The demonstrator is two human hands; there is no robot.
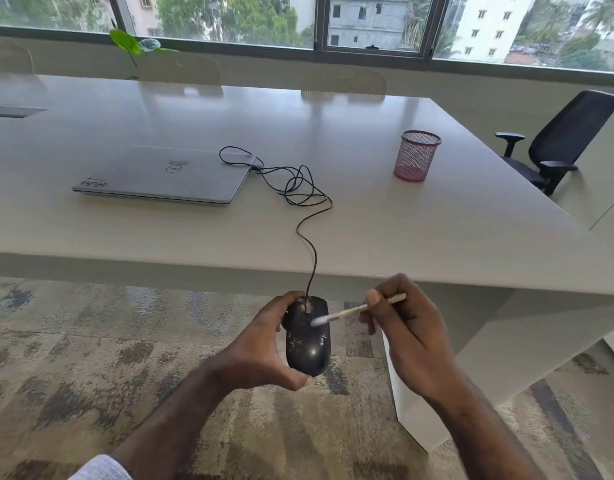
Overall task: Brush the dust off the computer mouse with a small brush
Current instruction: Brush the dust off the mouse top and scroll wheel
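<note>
White conference table (385,220): near edge runs across mid-frame, right corner over a slab leg. Most of the top is bare. Patterned carpet (90,358) below, open floor in front of the edge.

Black office chair (555,143) beyond the table's right side, apart from it.

Closed silver Dell laptop (163,176) flat on the table, left of centre, well back from the near edge.

Pink mesh pen cup (416,155) upright, right of centre, near the right edge, nothing beside it.

Left hand (264,344) curled around the black wired mouse (308,337), gripping its left side and tail, held in the air in front of the table edge, over carpet. Pale specks on the mouse's top.

Black cable (310,230) runs from the mouse over the near edge, loops loosely, reaches the laptop's right side.

Right hand (407,327) pinches the small brush (354,311) pen-style; pale tip touches the mouse's top near the wheel.
</note>
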